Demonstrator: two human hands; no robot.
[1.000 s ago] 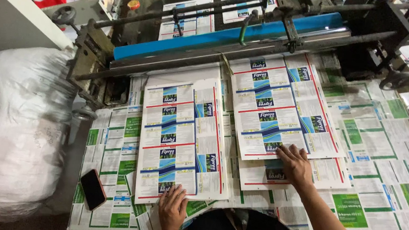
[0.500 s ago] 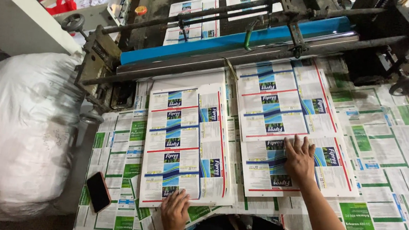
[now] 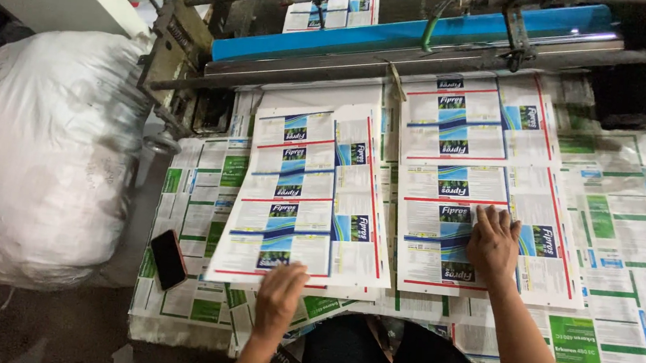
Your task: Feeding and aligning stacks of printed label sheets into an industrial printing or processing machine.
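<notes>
Step in hand, as judged: gathering printed sheets at the machine's outfeed. Left hand [image 3: 279, 298] lies flat, fingers spread, on the near edge of the left stack of sheets [image 3: 310, 196]; right hand [image 3: 493, 243] presses flat on the right stack [image 3: 478, 191]. Both stacks rest on the desk [image 3: 628, 255]. Next move calls for squaring edges. Stack depth cannot be told; roller detail hidden

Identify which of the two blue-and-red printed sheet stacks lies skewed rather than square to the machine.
The left stack, under the left hand: it fans out crookedly. The right stack, under the right hand, lies straight.
</notes>
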